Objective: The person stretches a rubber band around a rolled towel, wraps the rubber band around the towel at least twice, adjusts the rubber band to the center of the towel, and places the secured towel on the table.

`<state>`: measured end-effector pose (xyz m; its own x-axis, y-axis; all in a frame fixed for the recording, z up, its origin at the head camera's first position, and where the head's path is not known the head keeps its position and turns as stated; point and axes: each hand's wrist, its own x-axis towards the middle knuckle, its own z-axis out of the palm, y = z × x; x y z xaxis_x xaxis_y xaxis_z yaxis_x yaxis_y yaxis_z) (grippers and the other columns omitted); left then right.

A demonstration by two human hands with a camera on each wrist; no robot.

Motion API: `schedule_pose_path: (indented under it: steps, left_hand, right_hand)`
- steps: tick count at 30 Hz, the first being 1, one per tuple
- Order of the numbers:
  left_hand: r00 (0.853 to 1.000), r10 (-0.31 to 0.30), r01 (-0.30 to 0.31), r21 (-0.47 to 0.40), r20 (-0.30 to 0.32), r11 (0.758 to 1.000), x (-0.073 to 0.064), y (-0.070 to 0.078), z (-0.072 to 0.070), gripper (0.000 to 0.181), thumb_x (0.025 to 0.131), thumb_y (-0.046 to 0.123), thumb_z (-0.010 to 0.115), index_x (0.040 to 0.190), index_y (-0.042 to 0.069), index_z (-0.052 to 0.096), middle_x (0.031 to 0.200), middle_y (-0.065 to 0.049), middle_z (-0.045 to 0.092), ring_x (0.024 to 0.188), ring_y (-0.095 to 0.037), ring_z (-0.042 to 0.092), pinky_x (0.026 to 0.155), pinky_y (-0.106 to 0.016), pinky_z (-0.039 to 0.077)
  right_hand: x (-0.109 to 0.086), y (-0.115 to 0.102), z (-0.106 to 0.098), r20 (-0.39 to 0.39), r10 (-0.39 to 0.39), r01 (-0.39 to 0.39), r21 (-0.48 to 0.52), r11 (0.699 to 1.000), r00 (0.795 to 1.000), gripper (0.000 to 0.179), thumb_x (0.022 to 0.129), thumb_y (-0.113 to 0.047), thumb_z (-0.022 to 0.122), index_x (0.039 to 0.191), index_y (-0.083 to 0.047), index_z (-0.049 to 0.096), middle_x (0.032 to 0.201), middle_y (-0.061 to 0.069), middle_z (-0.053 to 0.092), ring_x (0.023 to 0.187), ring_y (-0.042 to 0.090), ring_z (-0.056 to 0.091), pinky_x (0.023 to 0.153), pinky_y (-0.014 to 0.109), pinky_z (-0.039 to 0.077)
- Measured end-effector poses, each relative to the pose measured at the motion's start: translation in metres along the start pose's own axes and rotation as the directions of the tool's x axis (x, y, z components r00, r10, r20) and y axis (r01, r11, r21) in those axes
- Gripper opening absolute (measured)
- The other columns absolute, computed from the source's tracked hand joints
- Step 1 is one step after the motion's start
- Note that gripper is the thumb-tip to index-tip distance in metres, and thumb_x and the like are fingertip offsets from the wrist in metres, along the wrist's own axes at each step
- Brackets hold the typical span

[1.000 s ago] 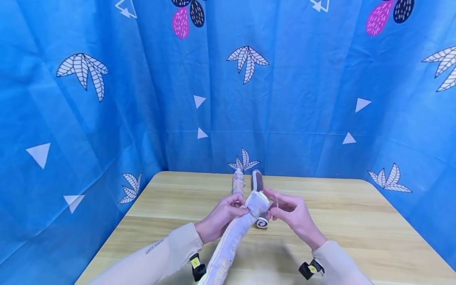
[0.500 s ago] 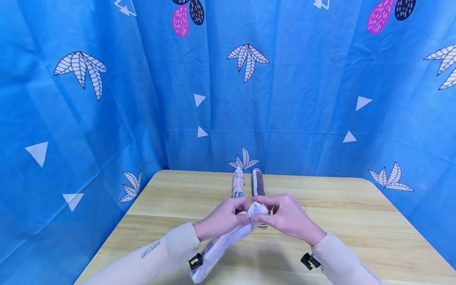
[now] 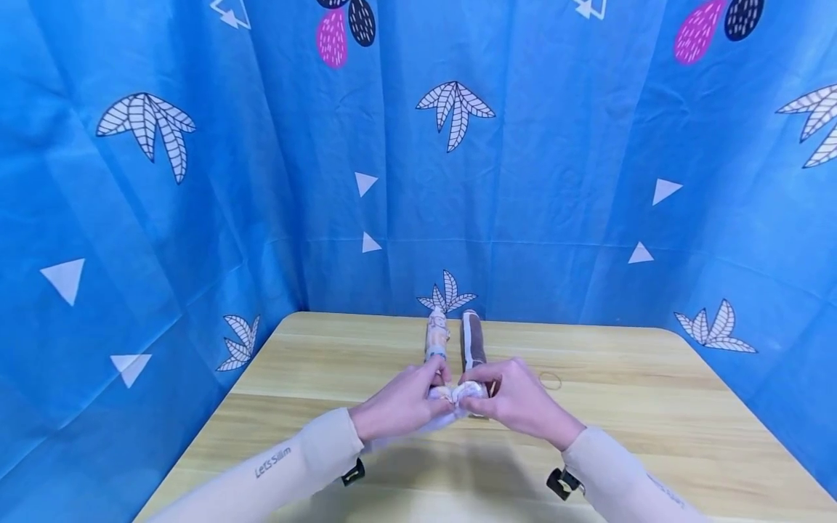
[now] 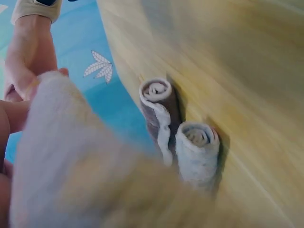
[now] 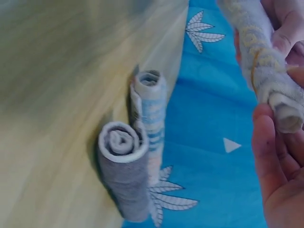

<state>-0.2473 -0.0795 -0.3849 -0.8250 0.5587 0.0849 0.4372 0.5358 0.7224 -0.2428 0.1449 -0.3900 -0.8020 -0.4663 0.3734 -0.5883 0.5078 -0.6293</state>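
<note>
Both hands hold a rolled towel, pale lavender with a yellowish pattern, above the table. My left hand grips it from the left, thumb and fingers around the roll. My right hand pinches it close to its end, where the wound layers show in the right wrist view. A thin yellow-orange rubber band circles the roll a little short of that end. In the head view most of the towel is hidden behind the hands; in the left wrist view it fills the lower left, blurred.
On the wooden table, beyond the hands, a brown rolled towel with white edging lies beside a pale patterned rolled towel. Right of them lies a thin loop. A blue curtain surrounds the table's back and sides.
The towel's long free part has swung from pointing down toward the camera to mostly behind my left hand. My right hand has moved in left onto the roll's end. The loop has come into view.
</note>
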Motion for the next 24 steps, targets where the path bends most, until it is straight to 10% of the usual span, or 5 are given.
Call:
schedule_pose_path:
  steps: [9, 24]
  left_hand:
    - [0.999, 0.036, -0.036, 0.026, 0.011, 0.999, 0.003, -0.012, 0.0, 0.032, 0.095, 0.018, 0.07, 0.116, 0.02, 0.046, 0.1, 0.002, 0.064, 0.076, -0.009, 0.062, 0.064, -0.025, 0.055]
    - [0.997, 0.056, -0.047, -0.169, 0.045, 0.985, 0.011, -0.026, -0.004, 0.016, 0.101, 0.022, 0.061, 0.114, 0.03, 0.055, 0.111, 0.008, 0.066, 0.1, -0.012, 0.062, 0.089, -0.035, 0.051]
  right_hand:
    - [0.002, 0.012, 0.008, 0.073, 0.061, -0.067, 0.075, 0.995, 0.995, 0.015, 0.082, -0.023, 0.081, 0.091, -0.028, 0.072, 0.077, -0.01, 0.067, 0.062, 0.009, 0.058, 0.051, 0.026, 0.05]
    - [0.005, 0.013, -0.002, 0.084, 0.138, -0.155, 0.251, 0.955, 0.987, 0.019, 0.095, -0.021, 0.069, 0.111, -0.012, 0.072, 0.085, 0.005, 0.07, 0.068, 0.017, 0.064, 0.057, 0.03, 0.056]
